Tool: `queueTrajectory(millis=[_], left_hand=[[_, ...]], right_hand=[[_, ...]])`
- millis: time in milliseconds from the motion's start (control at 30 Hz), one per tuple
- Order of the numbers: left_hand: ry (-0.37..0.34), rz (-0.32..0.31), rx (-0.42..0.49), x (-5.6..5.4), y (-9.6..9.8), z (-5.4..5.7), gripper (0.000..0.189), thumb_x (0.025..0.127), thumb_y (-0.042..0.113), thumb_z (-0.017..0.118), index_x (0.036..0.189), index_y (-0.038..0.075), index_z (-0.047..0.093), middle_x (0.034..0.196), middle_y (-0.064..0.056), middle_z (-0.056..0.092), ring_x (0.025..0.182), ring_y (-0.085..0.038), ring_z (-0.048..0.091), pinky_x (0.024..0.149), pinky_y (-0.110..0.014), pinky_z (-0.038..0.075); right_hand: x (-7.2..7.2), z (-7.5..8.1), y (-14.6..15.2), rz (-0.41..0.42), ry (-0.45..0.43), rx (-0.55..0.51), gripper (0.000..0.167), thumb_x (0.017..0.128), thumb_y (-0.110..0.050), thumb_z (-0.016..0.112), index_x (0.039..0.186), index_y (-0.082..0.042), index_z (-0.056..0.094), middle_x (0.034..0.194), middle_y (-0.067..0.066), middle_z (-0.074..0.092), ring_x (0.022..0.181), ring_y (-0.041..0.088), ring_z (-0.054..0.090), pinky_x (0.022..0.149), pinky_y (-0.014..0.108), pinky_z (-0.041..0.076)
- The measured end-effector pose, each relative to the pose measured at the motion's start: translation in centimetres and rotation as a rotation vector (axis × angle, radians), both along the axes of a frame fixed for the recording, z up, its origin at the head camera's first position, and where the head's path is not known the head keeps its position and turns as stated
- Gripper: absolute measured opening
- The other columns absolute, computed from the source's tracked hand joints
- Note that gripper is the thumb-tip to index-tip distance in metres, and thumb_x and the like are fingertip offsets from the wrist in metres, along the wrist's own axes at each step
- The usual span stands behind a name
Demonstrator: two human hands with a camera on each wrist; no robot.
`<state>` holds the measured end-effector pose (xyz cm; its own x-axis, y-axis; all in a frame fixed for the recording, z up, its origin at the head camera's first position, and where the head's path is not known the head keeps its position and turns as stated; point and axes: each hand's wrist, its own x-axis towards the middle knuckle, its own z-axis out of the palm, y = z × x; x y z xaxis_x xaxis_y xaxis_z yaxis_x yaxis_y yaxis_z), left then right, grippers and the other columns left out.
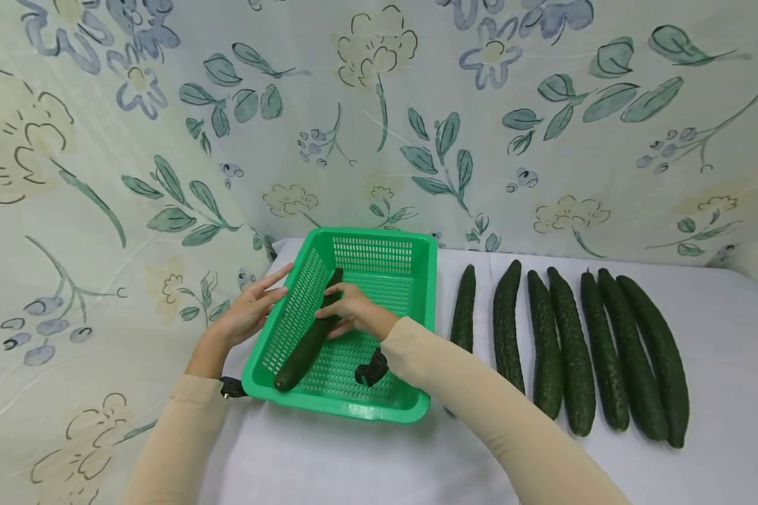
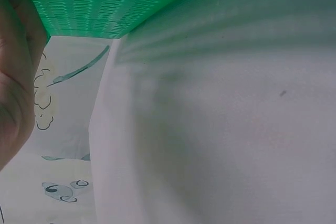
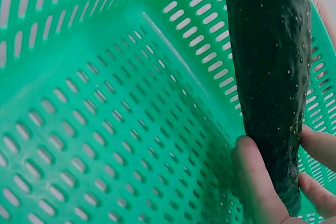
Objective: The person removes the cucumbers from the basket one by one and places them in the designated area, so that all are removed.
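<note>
Inside the green plastic basket (image 1: 422,330), a dark green cucumber (image 1: 300,358) lies lengthwise along the left side. My right hand (image 1: 354,308) reaches in over the basket and grips this cucumber near its far part. In the right wrist view, the thumb and fingers (image 3: 257,182) stand on opposite sides of the cucumber (image 3: 270,66) near its lower end. My left hand (image 1: 248,315) is at the basket's left outer side, with extended fingers against the rim. The left wrist view shows this hand (image 2: 18,72) beside the slotted basket wall (image 2: 100,3).
To the right of the basket, several cucumbers (image 1: 571,351) lie side by side on the white tablecloth (image 1: 328,463). The nearest cucumber (image 1: 463,315) is partly hidden by my right sleeve (image 1: 480,407). A floral curtain (image 1: 379,161) hangs behind and to the left.
</note>
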<state>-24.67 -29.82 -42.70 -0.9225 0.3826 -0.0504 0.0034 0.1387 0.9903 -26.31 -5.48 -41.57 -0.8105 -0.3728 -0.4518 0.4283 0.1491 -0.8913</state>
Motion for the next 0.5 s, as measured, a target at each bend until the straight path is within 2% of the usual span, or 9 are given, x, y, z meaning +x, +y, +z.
queueTrajectory(millis=[267, 500], left_hand=[[-0.008, 0.007, -0.007, -0.04, 0.07, 0.2, 0.057, 0.108, 0.026, 0.049, 0.16, 0.028, 0.026, 0.158, -0.023, 0.024, 0.041, -0.006, 0.031, 0.041, -0.02, 0.035], [-0.014, 0.004, 0.002, 0.15, 0.17, 0.11, 0.058, 0.107, 0.026, 0.049, 0.16, 0.028, 0.026, 0.16, -0.024, 0.02, 0.042, -0.005, 0.031, 0.042, -0.019, 0.035]], right_hand=[[-0.02, 0.42, -0.02, -0.015, -0.016, -0.012, 0.067, 0.087, 0.007, 0.074, 0.147, -0.007, 0.048, 0.14, 0.031, 0.039, 0.098, 0.051, 0.064, 0.075, 0.051, 0.057], [0.03, 0.65, 0.2, -0.023, -0.036, -0.024, 0.067, 0.087, 0.007, 0.073, 0.148, -0.007, 0.048, 0.135, 0.031, 0.044, 0.096, 0.051, 0.065, 0.074, 0.049, 0.058]])
